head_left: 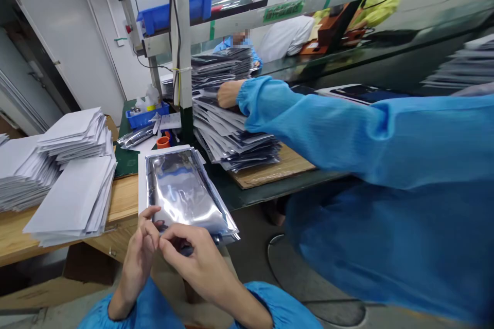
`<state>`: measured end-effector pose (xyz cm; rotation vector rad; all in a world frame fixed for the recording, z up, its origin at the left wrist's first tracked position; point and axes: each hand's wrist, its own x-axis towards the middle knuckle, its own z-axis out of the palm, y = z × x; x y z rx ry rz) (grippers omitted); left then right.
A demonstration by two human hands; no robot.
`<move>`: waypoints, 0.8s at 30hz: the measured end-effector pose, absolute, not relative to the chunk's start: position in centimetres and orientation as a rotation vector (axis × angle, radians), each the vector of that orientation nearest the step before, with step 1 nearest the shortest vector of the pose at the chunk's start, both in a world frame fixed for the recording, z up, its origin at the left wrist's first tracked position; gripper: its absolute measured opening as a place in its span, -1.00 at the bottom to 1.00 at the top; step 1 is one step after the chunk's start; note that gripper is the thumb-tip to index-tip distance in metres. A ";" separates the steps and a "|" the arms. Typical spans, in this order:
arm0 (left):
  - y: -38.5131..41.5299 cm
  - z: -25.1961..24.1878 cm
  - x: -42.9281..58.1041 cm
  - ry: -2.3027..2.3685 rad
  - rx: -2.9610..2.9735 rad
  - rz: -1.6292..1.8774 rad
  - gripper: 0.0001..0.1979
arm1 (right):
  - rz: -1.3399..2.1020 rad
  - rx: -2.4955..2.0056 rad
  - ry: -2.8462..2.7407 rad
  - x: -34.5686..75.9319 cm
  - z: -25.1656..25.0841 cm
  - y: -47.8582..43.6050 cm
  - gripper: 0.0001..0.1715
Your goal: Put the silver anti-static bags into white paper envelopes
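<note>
A shiny silver antistatic bag (185,193) lies flat on white sheets (142,180) at the edge of the bench, just beyond my hands. My left hand (139,249) is at the bag's near left corner, thumb and fingertips drawn together. Beside it, my right hand (204,262) pinches thumb against forefinger, its tips meeting those of the left. Whatever is between the fingertips is too small or hidden to make out.
A co-worker's blue sleeve (309,118) reaches across from the right, that hand (229,93) on a tall stack of silver bags (235,139). White envelopes (73,195) are piled at left. Behind stand a blue bin (148,115), an orange tape roll (162,142) and a post (183,36).
</note>
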<state>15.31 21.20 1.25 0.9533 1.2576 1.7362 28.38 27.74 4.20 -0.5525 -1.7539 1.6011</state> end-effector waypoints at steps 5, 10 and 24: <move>20.9 2.0 15.6 1.170 0.857 1.717 -0.49 | 1.664 -0.541 -1.688 28.1 3.8 27.8 -0.80; 20.9 2.5 15.6 1.153 0.816 1.752 -0.48 | 1.832 -0.509 -1.641 28.1 3.8 27.5 -0.79; 20.7 1.2 15.6 1.123 0.901 1.742 -0.49 | 1.658 -0.540 -1.738 28.5 3.7 27.0 -0.79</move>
